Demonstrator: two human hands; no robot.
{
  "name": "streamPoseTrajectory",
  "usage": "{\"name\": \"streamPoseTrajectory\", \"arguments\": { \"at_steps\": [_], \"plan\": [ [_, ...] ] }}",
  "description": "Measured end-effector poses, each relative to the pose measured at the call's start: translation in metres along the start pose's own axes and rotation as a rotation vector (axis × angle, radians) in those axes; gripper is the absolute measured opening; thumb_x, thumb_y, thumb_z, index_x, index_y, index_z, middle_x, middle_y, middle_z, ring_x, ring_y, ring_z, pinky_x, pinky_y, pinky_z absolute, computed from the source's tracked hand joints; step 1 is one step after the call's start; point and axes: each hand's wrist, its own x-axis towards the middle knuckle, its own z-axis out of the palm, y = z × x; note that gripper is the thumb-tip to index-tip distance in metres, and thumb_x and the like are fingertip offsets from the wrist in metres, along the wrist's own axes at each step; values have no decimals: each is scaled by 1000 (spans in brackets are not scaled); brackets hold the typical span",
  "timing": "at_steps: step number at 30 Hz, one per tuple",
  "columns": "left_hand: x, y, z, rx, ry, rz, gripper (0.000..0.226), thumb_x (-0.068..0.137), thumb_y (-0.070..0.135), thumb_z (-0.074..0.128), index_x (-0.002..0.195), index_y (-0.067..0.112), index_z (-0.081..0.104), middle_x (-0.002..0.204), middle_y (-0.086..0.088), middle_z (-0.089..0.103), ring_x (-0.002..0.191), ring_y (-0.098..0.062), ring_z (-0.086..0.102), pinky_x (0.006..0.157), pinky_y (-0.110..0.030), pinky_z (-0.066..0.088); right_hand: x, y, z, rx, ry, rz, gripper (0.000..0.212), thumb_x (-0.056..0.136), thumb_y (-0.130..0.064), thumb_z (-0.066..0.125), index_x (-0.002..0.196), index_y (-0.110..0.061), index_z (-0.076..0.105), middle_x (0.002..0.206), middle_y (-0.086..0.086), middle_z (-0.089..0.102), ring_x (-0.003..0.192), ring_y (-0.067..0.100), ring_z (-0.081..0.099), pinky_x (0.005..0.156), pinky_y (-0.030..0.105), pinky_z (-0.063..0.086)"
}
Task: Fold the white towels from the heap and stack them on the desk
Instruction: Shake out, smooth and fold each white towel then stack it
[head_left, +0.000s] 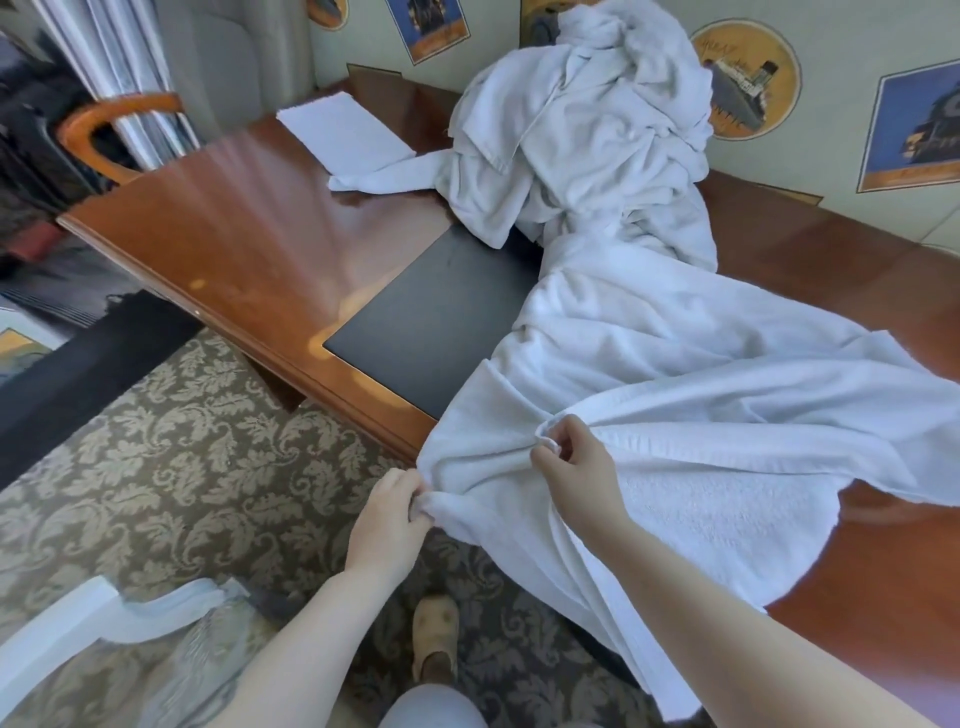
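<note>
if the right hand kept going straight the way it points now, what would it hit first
The right hand points up and slightly left, away from the person. It already pinches the spread towel, so it would push into that cloth first, then probably the black desk pad. Depth is unclear.

We see bright daylight from ten o'clock streaking glare across the glossy table (218, 228). Shadows are soft, the focus slightly hazy, and wide-angle distortion bends the edges.

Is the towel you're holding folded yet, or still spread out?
Spread, not folded. The towel lies loose and rumpled across the desk, its near edge bunched where the left hand and right hand pinch it.
</note>
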Motion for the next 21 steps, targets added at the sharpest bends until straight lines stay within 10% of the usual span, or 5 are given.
{"name": "streamPoseTrajectory", "arguments": {
  "at_steps": [9, 17, 21],
  "plan": [
    [25, 85, -41, -528, 568, -257, 25, 71, -7, 33, 58, 14, 26, 54, 7, 24, 57, -12, 19, 52, -27, 19, 0, -25, -27, 200, 59, 20, 25, 86, -5, 54, 69, -17, 39, 59, -14, 34, 53, 3, 30, 46, 9, 27],
    [30, 131, -60, -896, -309, -182, 34, 90, -9, 46, 67, 15, 46, 69, -3, 54, 66, -14, 52, 62, -29, 42, -9, -48, -48, 198, -30, -8, 20, 85, -4, 56, 74, -14, 42, 68, -6, 41, 60, 7, 34, 52, 14, 29],
    [30, 138, -62, -677, -456, -16, 39, 85, -13, 54, 61, 17, 45, 71, -6, 49, 71, -19, 46, 67, -32, 42, -14, -60, -64, -76, -120, -122, 19, 81, -8, 61, 71, -16, 48, 72, 0, 54, 64, 10, 45, 62, 24, 37]
  ]
}}
